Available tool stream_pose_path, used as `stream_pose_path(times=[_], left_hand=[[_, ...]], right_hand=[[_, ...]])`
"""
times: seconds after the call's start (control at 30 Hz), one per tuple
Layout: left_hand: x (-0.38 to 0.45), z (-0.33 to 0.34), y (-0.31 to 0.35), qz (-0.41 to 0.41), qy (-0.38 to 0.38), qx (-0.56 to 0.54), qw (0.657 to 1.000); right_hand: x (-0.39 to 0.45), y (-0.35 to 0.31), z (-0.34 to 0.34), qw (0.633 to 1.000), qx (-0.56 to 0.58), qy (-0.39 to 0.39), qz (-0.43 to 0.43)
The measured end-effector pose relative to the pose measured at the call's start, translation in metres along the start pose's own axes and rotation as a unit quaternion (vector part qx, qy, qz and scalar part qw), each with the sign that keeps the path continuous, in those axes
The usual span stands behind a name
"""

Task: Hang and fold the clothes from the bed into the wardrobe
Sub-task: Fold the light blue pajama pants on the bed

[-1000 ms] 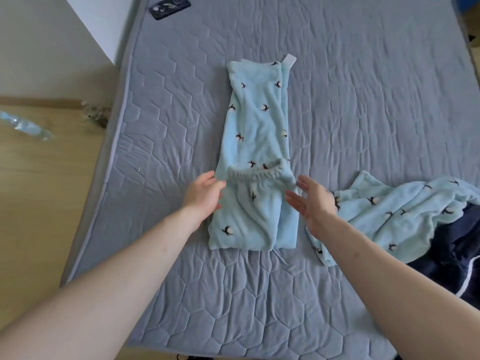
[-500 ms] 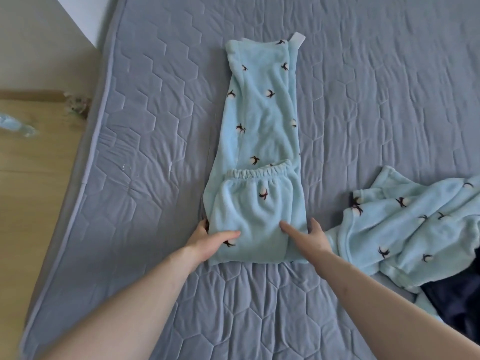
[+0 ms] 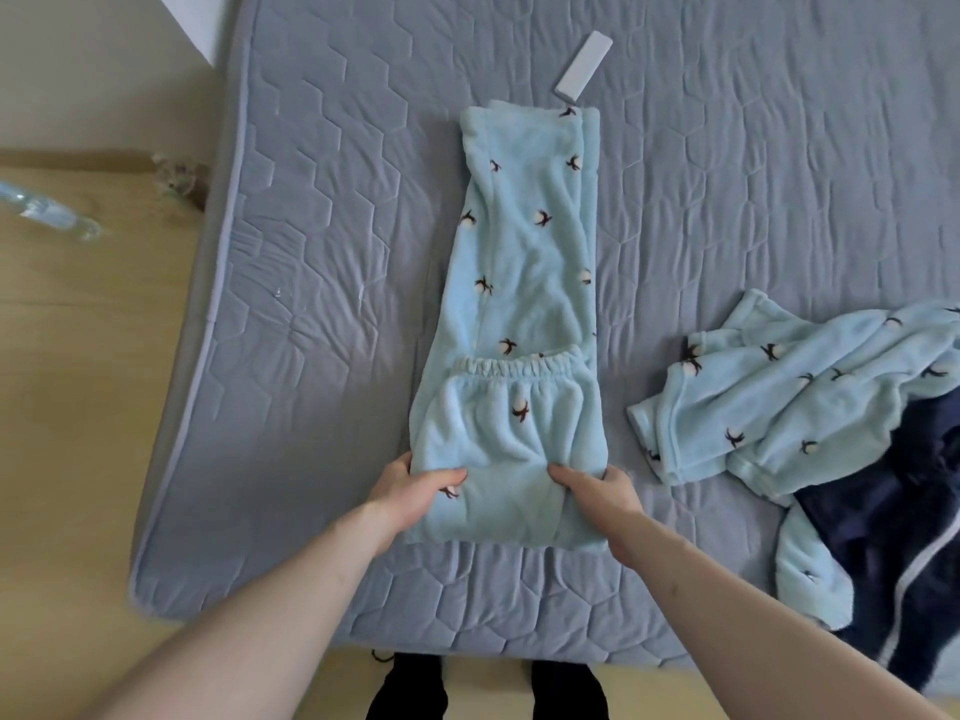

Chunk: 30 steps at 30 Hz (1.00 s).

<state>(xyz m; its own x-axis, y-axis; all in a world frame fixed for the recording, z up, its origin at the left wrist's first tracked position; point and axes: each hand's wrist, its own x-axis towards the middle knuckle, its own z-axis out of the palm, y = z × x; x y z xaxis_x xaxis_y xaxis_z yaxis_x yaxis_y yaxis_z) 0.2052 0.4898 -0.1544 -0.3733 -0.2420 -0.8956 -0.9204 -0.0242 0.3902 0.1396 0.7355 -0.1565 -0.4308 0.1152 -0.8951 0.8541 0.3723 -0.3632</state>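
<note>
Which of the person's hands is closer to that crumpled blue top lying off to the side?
The right hand: it grips the folded trousers on the side facing the crumpled top. The left hand grips their far side.

The trousers in the middle of the bed are pale blue fleece, scattered with small white cotton bolls on dark brown sprigs. The top heaped to the right wears the same pale blue and the same boll print. Under it, near the right edge, lies a navy garment with a thin white stripe. The bed cover is grey-blue, quilted in hexagons. A white strip lies at the far end. The floor on the left is light wood.
</note>
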Motion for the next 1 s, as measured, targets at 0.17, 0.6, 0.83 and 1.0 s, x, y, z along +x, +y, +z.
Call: stream_pose_path(times=[0.17, 0.6, 0.83, 1.0], left_hand=[[-0.075, -0.003, -0.056, -0.073, -0.032, 0.075, 0.994], [-0.184, -0.001, -0.088, -0.168, -0.078, 0.111, 0.976], [-0.161, -0.013, -0.01, 0.018, 0.026, 0.15, 0.988], [-0.134, -0.027, 0.063, 0.082, 0.05, 0.138, 0.986]], right_hand=[[-0.071, 0.061, -0.005, 0.995, -0.059, -0.042, 0.068], [-0.184, 0.102, -0.033, 0.984, -0.103, -0.039, 0.14], [-0.159, 0.028, -0.041, 0.993, -0.087, 0.009, 0.074], [-0.128, -0.044, -0.05, 0.997, -0.059, 0.029, 0.031]])
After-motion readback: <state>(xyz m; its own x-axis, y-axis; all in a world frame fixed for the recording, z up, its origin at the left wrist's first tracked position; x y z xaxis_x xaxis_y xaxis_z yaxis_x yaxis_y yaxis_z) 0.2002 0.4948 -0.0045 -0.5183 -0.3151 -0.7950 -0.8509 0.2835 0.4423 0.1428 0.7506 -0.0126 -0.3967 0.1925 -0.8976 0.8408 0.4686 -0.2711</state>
